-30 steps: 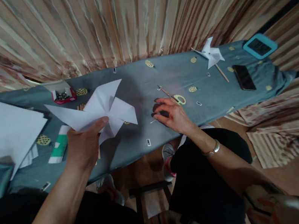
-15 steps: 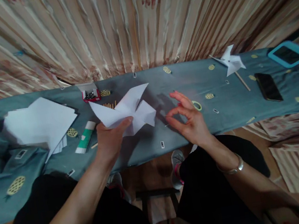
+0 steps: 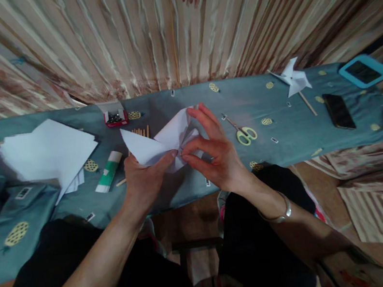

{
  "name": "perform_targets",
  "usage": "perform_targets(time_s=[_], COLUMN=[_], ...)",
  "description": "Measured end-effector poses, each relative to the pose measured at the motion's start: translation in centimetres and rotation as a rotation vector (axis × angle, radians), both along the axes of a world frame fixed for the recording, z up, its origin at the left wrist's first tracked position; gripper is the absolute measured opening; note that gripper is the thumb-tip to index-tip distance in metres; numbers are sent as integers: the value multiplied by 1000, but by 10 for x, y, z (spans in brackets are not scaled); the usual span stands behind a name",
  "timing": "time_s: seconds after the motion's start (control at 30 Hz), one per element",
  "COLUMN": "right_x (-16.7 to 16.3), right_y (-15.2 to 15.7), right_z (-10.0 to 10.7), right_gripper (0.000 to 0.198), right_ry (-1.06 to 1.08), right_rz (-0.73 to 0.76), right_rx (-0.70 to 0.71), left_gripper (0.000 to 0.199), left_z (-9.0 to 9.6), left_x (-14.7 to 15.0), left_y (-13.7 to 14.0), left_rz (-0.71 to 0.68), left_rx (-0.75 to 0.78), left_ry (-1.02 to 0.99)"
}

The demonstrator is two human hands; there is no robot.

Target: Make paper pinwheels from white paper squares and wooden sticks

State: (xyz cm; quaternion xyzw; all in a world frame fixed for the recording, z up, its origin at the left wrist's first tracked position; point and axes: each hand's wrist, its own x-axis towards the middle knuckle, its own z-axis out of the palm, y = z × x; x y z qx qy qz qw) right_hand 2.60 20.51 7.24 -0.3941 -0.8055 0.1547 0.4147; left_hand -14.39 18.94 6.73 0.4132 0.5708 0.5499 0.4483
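A white paper pinwheel [image 3: 149, 151] with folded blades is held above the table by my left hand [image 3: 142, 178], its thumb pressed near the pinwheel's centre. My right hand [image 3: 218, 158] pinches a thin pin [image 3: 181, 154] between thumb and forefinger at that centre, its other fingers raised beside a blade. How far the pin goes into the paper I cannot tell. Behind the pinwheel lie several short wooden sticks [image 3: 142, 132], partly hidden. Green-handled scissors [image 3: 243, 135] rest to the right of my right hand.
On the blue-grey cloth [image 3: 287, 144] a stack of white paper [image 3: 46, 155], a glue stick [image 3: 109, 172] and a red box [image 3: 116, 118] of small metal pieces lie left. To the right are a finished pinwheel [image 3: 294, 78] on a stick, a phone [image 3: 339, 111] and a blue-framed device [image 3: 343, 70].
My right hand has moved left with the pin, from beside the pinwheel to its centre. The scissors are now uncovered. My left hand keeps its hold, with the pinwheel shifted slightly.
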Motion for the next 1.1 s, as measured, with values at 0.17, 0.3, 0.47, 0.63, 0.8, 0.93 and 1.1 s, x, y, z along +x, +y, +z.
perform_targets(time_s=[0.17,0.3,0.47,0.63,0.8,0.93,1.1], right_x=[2,2,3,4,4,4,3], right_y=[1,1,1,2,2,2,2], right_z=[-1,0,1,2,2,1,1], right_gripper=[10,11,13,16,12,7,6], right_ry=[40,59,58,59,51,50,91], right_rz=[23,26,37,48,45,47,61], right_rx=[-80,-124,-153,-184,-207,-206,-269], left_gripper=[19,17,14,17,16,17,17], left_z=[1,0,2,2,-1,-1,-2], left_x=[0,1,2,2,2,1,1], left_y=[-1,-1,-2,-2,-1,-1,-2], left_rz=[-16,-24,-27,-19,-22,-12,-23], left_rx=[12,17,29,30,75,46,56], left_ry=[18,-1,-2,-11,-21,4,34])
